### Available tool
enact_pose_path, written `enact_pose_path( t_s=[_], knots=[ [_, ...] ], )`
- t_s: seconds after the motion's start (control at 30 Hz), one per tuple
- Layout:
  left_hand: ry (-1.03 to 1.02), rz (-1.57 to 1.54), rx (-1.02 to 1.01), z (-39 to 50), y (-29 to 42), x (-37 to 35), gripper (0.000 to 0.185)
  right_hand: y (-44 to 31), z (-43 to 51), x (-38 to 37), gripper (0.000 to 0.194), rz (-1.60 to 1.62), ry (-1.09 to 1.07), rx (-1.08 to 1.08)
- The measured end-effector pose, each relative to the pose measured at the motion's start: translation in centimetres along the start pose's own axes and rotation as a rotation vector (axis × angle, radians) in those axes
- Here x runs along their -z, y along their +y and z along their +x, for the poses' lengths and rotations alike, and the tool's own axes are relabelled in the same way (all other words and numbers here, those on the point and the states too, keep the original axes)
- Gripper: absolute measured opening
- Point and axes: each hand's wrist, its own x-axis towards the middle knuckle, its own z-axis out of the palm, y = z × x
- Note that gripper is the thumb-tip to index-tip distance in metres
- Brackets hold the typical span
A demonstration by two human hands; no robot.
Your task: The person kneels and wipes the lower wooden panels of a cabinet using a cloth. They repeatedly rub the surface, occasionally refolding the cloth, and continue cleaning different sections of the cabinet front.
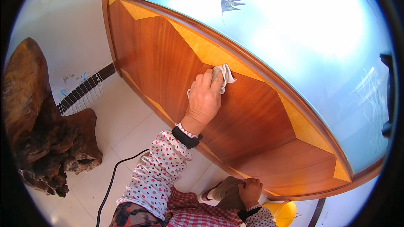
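Note:
My left hand presses a crumpled pale cloth against the wood panel. The fingers are bent over the cloth, and part of it sticks out past the thumb. That spot lies just below a yellow veneer inlay along the panel's upper edge. Lower down, my right hand rests on my bent knee in dark trousers, with no object seen in it. Both wrists carry black bands over dotted sleeves.
Frosted glass fills the frame above the panel. At left stands a dark root-wood piece, with a white wire rack by the wall. A black cable crosses the tiled floor. A yellow bucket is beside my right hand.

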Motion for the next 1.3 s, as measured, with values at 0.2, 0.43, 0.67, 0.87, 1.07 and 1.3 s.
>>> enact_pose_path(
  t_s=[0.2, 0.43, 0.67, 0.87, 1.07, 1.3],
  knots=[
    [-0.016, 0.057, 0.054, -0.6, -0.9, -0.3, 0.051, 0.8, -0.5, -0.4, 0.026, -0.005, -0.005, -0.005],
    [-0.023, 0.060, 0.056, -1.5, -2.3, -0.8, 0.052, 1.6, -1.0, -1.4, 0.027, -0.006, 0.008, -0.006],
    [-0.039, 0.091, 0.132, -1.6, -2.8, -0.9, 0.045, 1.9, -0.9, -2.1, 0.029, -0.021, -0.010, -0.028],
    [0.133, 0.093, 0.209, 0.6, -3.6, -0.3, 0.038, 2.4, -2.4, -2.5, 0.027, 0.048, 0.050, -0.013],
    [-0.006, 0.221, 0.044, -0.6, -4.6, -0.3, 0.042, 2.8, -2.3, -3.4, 0.027, 0.001, 0.041, -0.016],
    [-0.079, 0.289, -0.034, -1.4, -4.8, -0.7, 0.048, 3.0, -1.7, -2.8, 0.030, 0.044, -0.007, -0.033]
  ],
)
